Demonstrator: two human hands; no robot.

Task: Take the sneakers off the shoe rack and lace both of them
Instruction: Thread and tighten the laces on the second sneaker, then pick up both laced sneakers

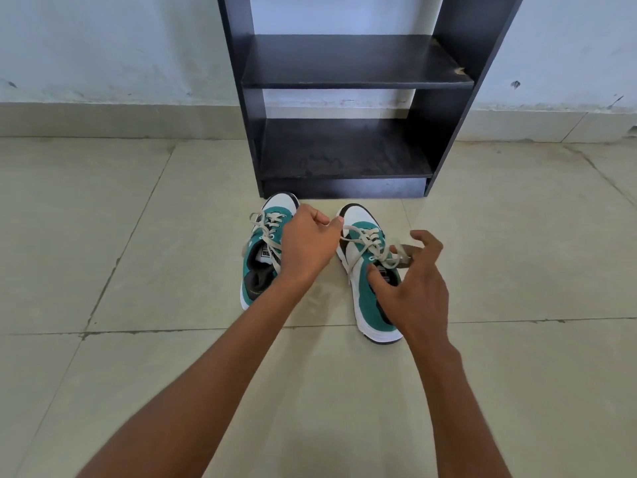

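Two green and white sneakers stand on the tiled floor in front of the black shoe rack (351, 81), toes toward it. The left sneaker (262, 260) has loose cream laces, partly covered by my left hand (308, 241). That hand is closed, pinching a lace end of the right sneaker (370, 298) between thumb and forefinger near its toe. My right hand (413, 284) hovers over the right sneaker's tongue with fingers spread, its fingertips touching the other lace end (401, 255) by the top eyelets.
The rack's two visible shelves hold nothing. It stands against a pale wall (103, 46) with a low skirting. Beige floor tiles (138, 236) stretch to both sides and toward me.
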